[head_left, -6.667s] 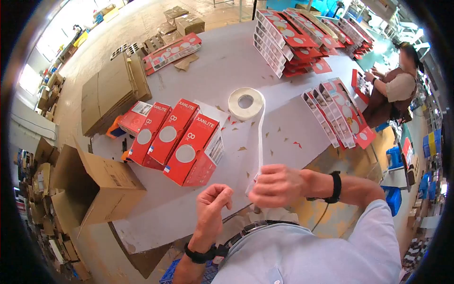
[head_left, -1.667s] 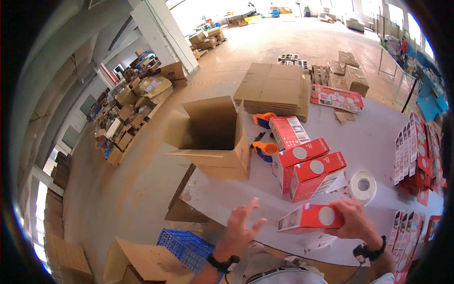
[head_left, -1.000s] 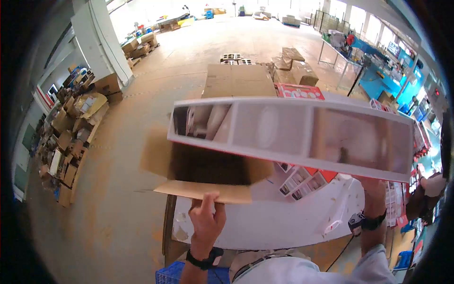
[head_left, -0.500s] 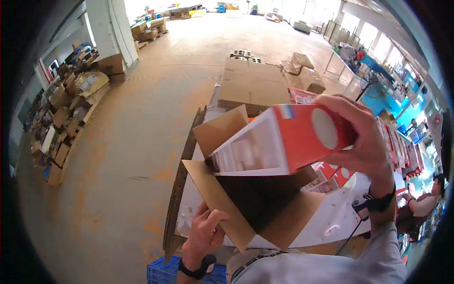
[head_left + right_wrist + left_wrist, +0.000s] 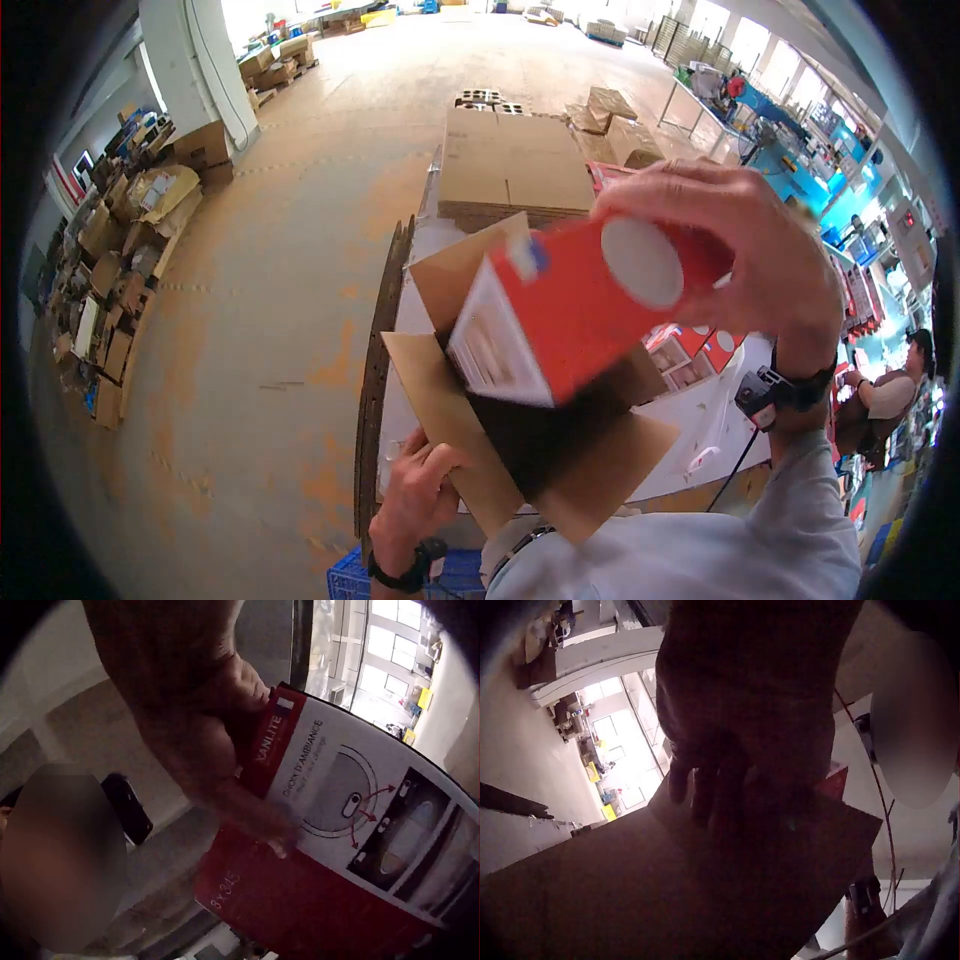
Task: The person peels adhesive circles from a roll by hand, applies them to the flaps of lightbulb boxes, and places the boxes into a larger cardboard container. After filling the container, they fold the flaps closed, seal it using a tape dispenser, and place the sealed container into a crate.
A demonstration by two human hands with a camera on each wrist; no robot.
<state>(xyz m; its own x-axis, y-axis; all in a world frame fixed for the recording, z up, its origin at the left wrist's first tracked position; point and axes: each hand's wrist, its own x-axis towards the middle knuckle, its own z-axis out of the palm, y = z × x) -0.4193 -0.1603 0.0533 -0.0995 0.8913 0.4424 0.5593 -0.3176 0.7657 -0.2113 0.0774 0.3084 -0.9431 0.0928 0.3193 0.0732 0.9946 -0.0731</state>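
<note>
Your right hand (image 5: 755, 250) holds the red XANLITE box (image 5: 590, 300), with the fingers over its top and the thumb underneath. The box is tilted; its far end from these fingers is at the mouth of the open cardboard carton (image 5: 615, 475). Your left hand (image 5: 412, 497) pinches the left flap (image 5: 450, 425) between thumb and fingers. Other red boxes (image 5: 700, 347) stand lower than your right fingers.

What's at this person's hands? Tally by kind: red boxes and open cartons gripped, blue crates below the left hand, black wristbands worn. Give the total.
Red box in the right hand: 1
Open carton, flap gripped by the left hand: 1
Blue crate: 1
Black wristbands: 2
Total: 5
</note>
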